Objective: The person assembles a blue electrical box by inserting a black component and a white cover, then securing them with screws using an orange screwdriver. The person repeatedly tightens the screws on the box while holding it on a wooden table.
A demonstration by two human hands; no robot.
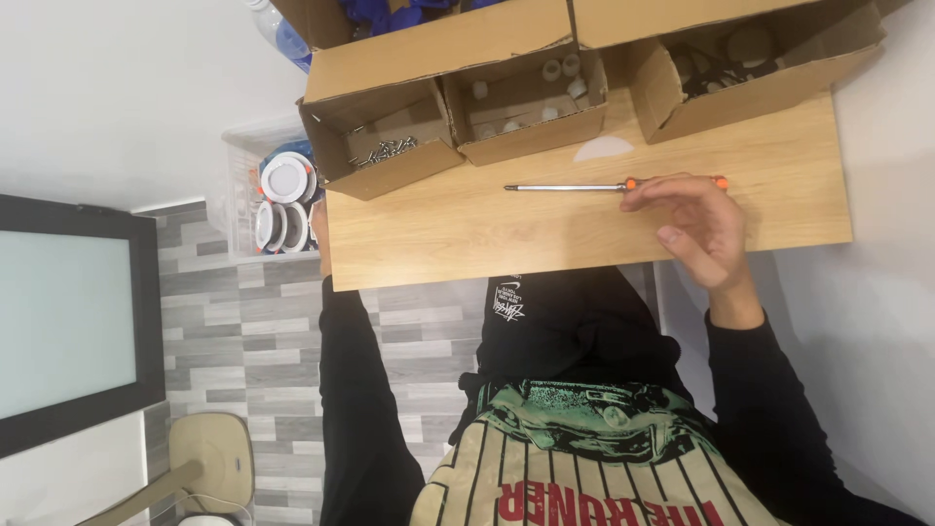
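From the head view, my right hand (703, 226) sits right of centre in the frame, its fingers (654, 191) curled loosely over the orange handle of a screwdriver (570, 187) that lies flat on the wooden desk (545, 229), the steel shaft pointing toward the left of the frame. The fingers rest on the handle but have not closed round it, so I judge the grip is only half made. To do it well I would roll the handle into the palm, pinch it between thumb and forefinger, and keep the tip low so it does not sweep into the boxes. My left hand (319, 226) is at the desk's left edge, mostly hidden behind it; I cannot tell whether its fingers are wide or closed. It is near a clear bin of round white fittings (284, 200) beside the desk. Along the upper edge of the frame stand open cardboard boxes: one with screws (382, 149), one with small white parts (531, 102), and one with dark parts (726, 63).
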